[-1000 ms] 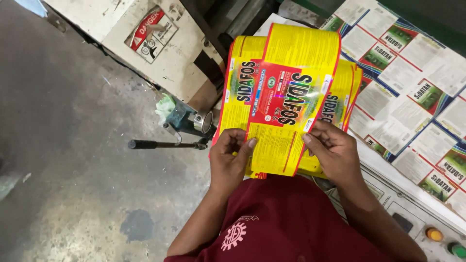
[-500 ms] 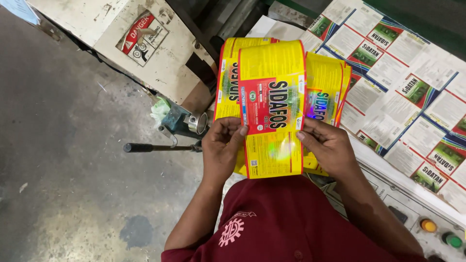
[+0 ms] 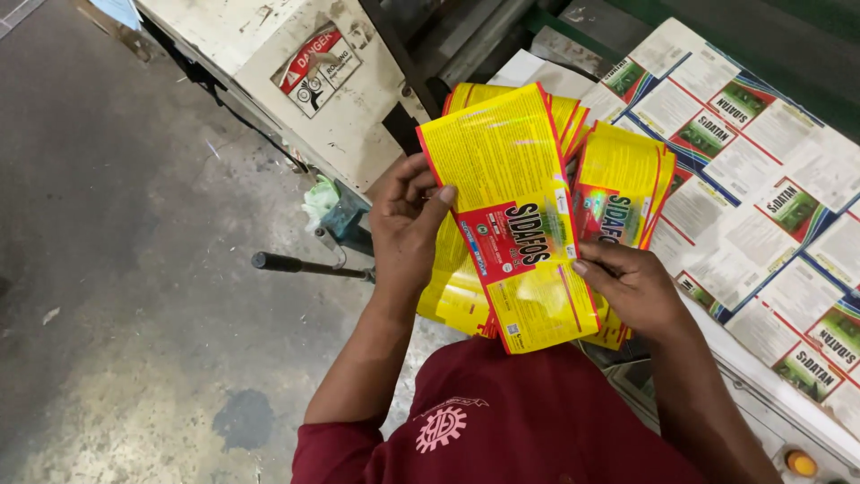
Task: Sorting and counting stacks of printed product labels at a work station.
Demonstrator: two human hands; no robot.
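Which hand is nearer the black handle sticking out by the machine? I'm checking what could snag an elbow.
The left. The left hand grips the yellow labels just right of and above the black handle; the right hand holds the stack's far side, farther away.

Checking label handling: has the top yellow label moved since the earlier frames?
Yes. The top yellow label has tilted, its upper end swinging toward the white machine.

There is only one view, from a camera on the person's head. It looks steeply down and a little forward, close to the left hand [image 3: 408, 229] and right hand [image 3: 636, 291] with the yellow labels [image 3: 511, 179]. The red shirt [image 3: 528, 421] fills the bottom edge, the grey floor [image 3: 116, 269] the left, and the printed sheets [image 3: 761, 179] the right.
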